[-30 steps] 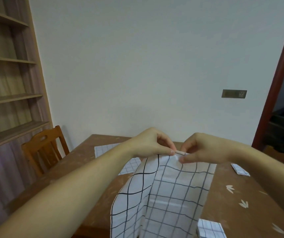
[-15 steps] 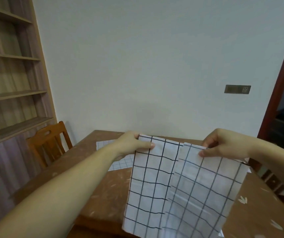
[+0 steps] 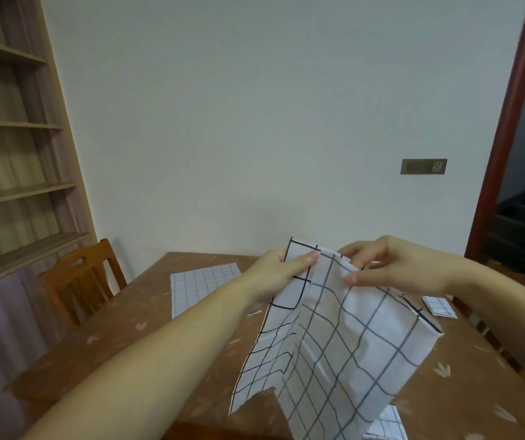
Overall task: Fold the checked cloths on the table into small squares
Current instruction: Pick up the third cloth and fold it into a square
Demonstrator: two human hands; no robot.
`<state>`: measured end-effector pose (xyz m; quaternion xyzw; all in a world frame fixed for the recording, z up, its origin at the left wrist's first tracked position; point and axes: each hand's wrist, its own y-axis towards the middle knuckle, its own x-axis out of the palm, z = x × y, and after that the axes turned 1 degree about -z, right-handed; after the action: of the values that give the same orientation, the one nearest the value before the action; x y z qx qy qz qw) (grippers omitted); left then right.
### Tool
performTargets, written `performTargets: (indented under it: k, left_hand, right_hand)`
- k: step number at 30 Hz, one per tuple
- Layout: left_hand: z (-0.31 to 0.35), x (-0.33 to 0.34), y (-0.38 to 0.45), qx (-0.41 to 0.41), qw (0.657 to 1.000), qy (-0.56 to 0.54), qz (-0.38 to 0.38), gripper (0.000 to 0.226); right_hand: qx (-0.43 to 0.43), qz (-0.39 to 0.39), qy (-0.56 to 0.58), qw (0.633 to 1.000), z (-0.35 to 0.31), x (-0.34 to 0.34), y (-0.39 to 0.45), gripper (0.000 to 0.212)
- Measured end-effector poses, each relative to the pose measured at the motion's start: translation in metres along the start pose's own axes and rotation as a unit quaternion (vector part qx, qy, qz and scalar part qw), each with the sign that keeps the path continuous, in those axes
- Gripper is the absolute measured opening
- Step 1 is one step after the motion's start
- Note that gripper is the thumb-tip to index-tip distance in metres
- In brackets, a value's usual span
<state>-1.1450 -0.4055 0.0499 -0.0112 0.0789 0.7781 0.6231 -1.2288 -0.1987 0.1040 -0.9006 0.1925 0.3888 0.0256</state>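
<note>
A white cloth with a wide black check (image 3: 343, 347) hangs in the air above the brown table (image 3: 121, 341). My left hand (image 3: 282, 269) pinches its top left corner, thumb on the near side. My right hand (image 3: 391, 265) pinches the top edge a little to the right, close to the left hand. The cloth sags and creases between and below them. A flat cloth with a finer check (image 3: 199, 285) lies on the table at the back left. A small folded square (image 3: 439, 306) lies at the right, and another folded cloth (image 3: 388, 423) shows at the bottom edge.
A wooden chair (image 3: 77, 281) stands at the table's left side, beside a wall of wooden shelves (image 3: 16, 192). A plain wall with a socket plate (image 3: 423, 166) is behind the table. A dark doorway with a red frame (image 3: 509, 128) opens at the right.
One second ago my hands met at the cloth's top; then they spread it wide. Now they have come close together again and the cloth sags and creases.
</note>
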Motion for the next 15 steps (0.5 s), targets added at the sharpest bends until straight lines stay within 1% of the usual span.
performTargets:
  k: [4,7,9,12,13,15]
  left_hand:
    - [-0.002,0.004,0.004,-0.001,1.000,0.008,-0.002,0.032]
    - [-0.005,0.013,0.006,-0.004,1.000,0.015,-0.022,0.044]
    - [-0.005,0.020,0.007,-0.014,0.999,-0.001,-0.039,0.042]
    - [-0.003,0.023,0.008,-0.040,0.997,-0.041,-0.046,0.041]
    - [-0.004,0.023,0.008,-0.048,0.996,-0.066,-0.046,0.046]
    - [-0.005,0.024,0.010,-0.057,0.992,-0.103,-0.040,0.063]
  right_hand:
    - [0.001,-0.012,0.046,0.999,-0.001,-0.011,-0.004,0.025]
    - [0.042,0.004,0.013,0.999,0.004,-0.012,0.001,0.024]
    - [0.065,0.004,-0.012,0.998,0.006,-0.012,0.001,0.032]
    - [0.088,0.007,0.010,0.996,0.008,-0.012,-0.003,0.028]
    - [0.090,0.011,0.017,0.996,0.009,-0.012,-0.005,0.027]
    - [0.096,0.015,0.014,0.995,0.011,-0.014,-0.007,0.029]
